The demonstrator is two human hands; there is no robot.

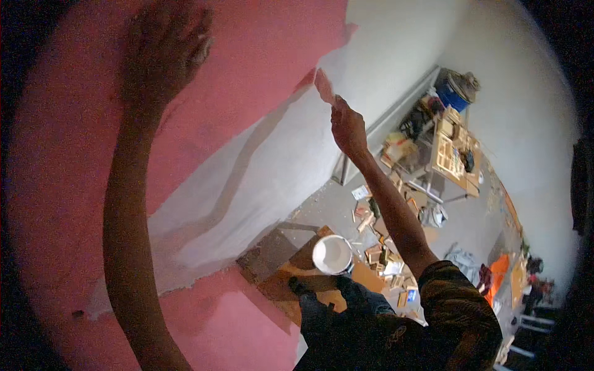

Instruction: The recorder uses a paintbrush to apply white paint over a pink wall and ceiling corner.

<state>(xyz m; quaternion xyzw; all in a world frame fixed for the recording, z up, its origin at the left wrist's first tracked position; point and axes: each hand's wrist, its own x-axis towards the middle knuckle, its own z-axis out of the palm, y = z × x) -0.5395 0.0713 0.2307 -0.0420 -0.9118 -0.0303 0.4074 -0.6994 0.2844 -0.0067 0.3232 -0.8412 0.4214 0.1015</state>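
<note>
Currently, the right hand (350, 127) is clamped around the handle of what appears to be a flat paintbrush (323, 85), its red-loaded head set against the wall where the pink coat (247, 74) meets a bare white strip (291, 142). The left hand (167, 55) holds nothing visible; its fingers are somewhat apart over the pink area, and whether the palm bears on the surface cannot be told. A white bucket (320, 253) stands below, near the person's body; its contents cannot be confirmed. In this inspector's judgement, sound work along this boundary calls for a light, even load on the bristles, a shallow angle, and steady strokes that overlap the wet edge. The forearm's shadow (253, 145) crosses the white strip and may disguise thin patches, so coverage there merits checking from another angle. Leaning the left hand on tacky paint would risk smears.
</note>
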